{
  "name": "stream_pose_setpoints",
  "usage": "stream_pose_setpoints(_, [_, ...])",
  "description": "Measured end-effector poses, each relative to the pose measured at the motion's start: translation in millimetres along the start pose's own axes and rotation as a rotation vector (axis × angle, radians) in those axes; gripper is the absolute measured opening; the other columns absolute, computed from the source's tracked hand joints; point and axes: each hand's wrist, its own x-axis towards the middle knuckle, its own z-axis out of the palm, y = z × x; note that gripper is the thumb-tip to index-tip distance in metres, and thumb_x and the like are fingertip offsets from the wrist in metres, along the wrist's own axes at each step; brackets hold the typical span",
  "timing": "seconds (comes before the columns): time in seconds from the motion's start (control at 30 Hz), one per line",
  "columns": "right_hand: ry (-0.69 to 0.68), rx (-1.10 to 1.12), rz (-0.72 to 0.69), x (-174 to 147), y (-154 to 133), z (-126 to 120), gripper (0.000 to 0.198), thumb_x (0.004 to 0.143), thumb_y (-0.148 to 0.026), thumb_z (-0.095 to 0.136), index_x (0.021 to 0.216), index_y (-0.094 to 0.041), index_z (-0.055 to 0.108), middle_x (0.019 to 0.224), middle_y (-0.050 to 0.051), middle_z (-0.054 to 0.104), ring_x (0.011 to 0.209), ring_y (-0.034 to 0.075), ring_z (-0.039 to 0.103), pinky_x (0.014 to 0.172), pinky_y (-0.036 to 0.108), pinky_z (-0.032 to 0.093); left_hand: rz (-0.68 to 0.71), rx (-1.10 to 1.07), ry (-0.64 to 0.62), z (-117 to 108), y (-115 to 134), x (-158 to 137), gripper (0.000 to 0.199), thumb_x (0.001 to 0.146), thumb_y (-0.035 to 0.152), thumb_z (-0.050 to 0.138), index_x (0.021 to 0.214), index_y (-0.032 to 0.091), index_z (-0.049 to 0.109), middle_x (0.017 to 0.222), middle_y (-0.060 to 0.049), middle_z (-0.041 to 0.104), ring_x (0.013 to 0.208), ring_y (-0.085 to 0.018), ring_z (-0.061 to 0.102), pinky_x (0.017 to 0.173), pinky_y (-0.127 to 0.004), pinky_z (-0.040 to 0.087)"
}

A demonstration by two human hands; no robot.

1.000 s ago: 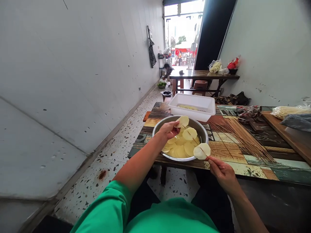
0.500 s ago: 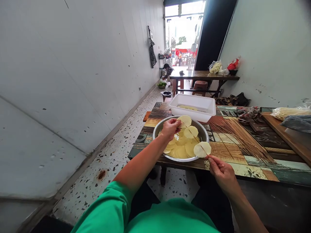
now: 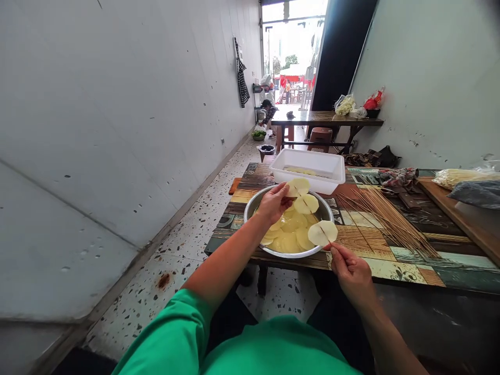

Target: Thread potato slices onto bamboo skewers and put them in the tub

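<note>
My right hand (image 3: 349,271) pinches the near end of a thin bamboo skewer (image 3: 312,214) that carries three pale potato slices. The nearest slice (image 3: 322,233) sits just above my fingers, a second slice (image 3: 306,203) is midway. My left hand (image 3: 273,202) grips the farthest slice (image 3: 297,186) at the skewer's tip. Both hands hover over a round metal bowl (image 3: 250,208) filled with several more potato slices in water.
A white plastic tub (image 3: 334,172) stands behind the bowl. A fan of loose bamboo skewers (image 3: 386,221) lies on the patterned table (image 3: 406,260) to the right, with bags (image 3: 461,179) and a wooden board (image 3: 457,213) beyond. A grey wall (image 3: 117,130) runs along the left; a person crouches far back.
The skewer and both hands rose and shifted slightly away from me. My left hand pushed the far slice further along the tip.
</note>
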Motion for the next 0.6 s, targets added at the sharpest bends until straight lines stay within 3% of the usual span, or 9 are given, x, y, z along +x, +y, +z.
stream_pose_setpoints(0.13, [0.067,-0.029,-0.062,3.4,-1.6,8.9,0.043,0.091,-0.054,0.051,0.096,-0.016,0.07,0.051,-0.004,0.044,0.045,0.013,0.042,0.046,0.026,0.033,-0.278,0.032,-0.152,9.4,7.4,-14.9,0.045,0.072,0.055,0.078,0.086,0.014,0.065,0.082,-0.009,0.07,0.079,-0.02,0.068,0.073,-0.033,0.055])
stream_pose_setpoints(0.2, [0.071,-0.059,-0.101,4.3,-4.5,12.4,0.042,0.092,-0.053,0.05,0.097,-0.016,0.071,0.051,-0.004,0.045,0.045,0.013,0.044,0.047,0.026,0.034,-0.235,0.075,-0.172,17.8,8.2,-23.0,0.046,0.07,0.055,0.079,0.088,0.015,0.066,0.084,-0.007,0.07,0.079,-0.019,0.067,0.076,-0.034,0.054])
stream_pose_setpoints(0.33, [0.047,-0.047,-0.122,3.5,-9.0,17.1,0.043,0.092,-0.053,0.05,0.096,-0.016,0.072,0.05,-0.004,0.045,0.046,0.013,0.045,0.045,0.026,0.034,-0.038,0.099,-0.052,34.2,5.1,-30.8,0.041,0.067,0.047,0.084,0.081,0.014,0.065,0.076,-0.003,0.067,0.07,-0.015,0.063,0.079,-0.038,0.055])
stream_pose_setpoints(0.6, [0.056,-0.012,-0.08,-5.1,-13.9,16.7,0.043,0.091,-0.055,0.05,0.093,-0.017,0.071,0.049,-0.005,0.041,0.045,0.013,0.039,0.043,0.026,0.028,0.035,0.151,-0.079,39.9,1.5,-36.6,0.037,0.065,0.042,0.086,0.071,0.01,0.068,0.071,-0.005,0.068,0.063,-0.013,0.062,0.069,-0.034,0.058])
